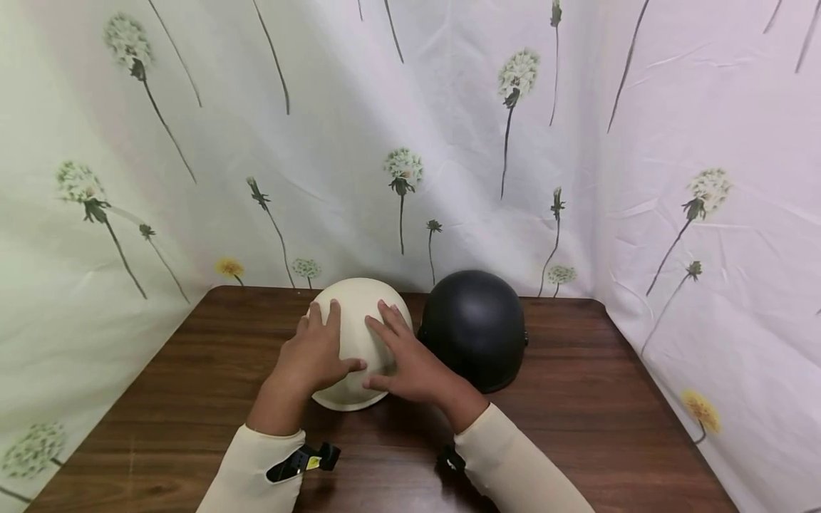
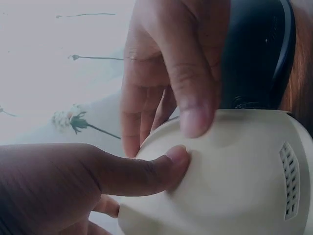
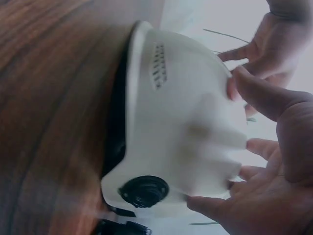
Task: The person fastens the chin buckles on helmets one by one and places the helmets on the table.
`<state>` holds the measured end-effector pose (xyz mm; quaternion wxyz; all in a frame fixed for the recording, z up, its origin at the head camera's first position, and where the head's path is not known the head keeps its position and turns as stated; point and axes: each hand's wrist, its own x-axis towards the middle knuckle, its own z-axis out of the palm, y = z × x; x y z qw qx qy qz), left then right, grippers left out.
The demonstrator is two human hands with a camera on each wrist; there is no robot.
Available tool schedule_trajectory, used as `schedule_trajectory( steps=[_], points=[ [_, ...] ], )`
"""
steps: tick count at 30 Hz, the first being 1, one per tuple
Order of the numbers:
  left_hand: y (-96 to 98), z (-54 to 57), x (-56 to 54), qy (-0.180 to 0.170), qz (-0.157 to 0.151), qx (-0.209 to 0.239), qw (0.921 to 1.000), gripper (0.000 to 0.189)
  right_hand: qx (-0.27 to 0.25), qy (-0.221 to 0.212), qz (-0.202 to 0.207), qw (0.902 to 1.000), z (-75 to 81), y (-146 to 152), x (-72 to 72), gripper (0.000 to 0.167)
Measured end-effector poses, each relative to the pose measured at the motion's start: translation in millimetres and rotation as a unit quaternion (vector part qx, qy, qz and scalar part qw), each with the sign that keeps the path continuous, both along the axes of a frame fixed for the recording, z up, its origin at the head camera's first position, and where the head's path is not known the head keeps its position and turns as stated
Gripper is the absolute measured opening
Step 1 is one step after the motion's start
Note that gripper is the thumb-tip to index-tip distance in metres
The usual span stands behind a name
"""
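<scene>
A cream helmet [image 1: 356,329] sits dome up near the back of the wooden table, its brim toward me. My left hand [image 1: 312,358] rests on the dome's left side, fingers spread and fairly straight. From the right, my right hand [image 1: 413,363] touches the same dome with spread fingers, and the two thumbs point toward each other. A slotted vent [image 2: 290,181] shows on the shell in the left wrist view. In the right wrist view, a round black fitting [image 3: 145,191] is on the helmet's side. The inside of the helmet is mostly hidden.
A black helmet [image 1: 474,324] stands dome up just right of the cream one. The brown wooden table [image 1: 192,399] ends behind them at a white curtain [image 1: 333,142] printed with dandelions, which also hangs on both sides.
</scene>
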<state>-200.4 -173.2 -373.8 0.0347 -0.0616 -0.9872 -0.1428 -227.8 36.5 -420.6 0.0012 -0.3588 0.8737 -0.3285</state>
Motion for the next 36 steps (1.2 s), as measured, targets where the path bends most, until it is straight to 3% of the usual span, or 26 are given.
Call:
schedule_trajectory(
  steps=[10, 18, 28, 36],
  points=[
    [-0.5, -7.0, -3.2, 0.019, 0.019, 0.007, 0.9996, 0.119, 0.008, -0.06, -0.002, 0.9982, 9.1, 5, 4.5, 0.098],
    [-4.3, -10.2, -7.7, 0.027, 0.01, 0.016, 0.9995, 0.118, -0.003, -0.098, 0.003, 0.9951, 18.6, 14, 7.2, 0.097],
    [-1.5, -12.0, -8.8, 0.035, 0.014, 0.019, 0.9991, 0.117, -0.024, -0.096, -0.005, 0.9951, 30.8, 29, 6.8, 0.094],
    [-2.7, -15.1, -11.8, 0.035, 0.024, 0.023, 0.9988, 0.118, -0.059, -0.04, -0.03, 0.997, 32.3, 49, 5.1, 0.087]
  ],
)
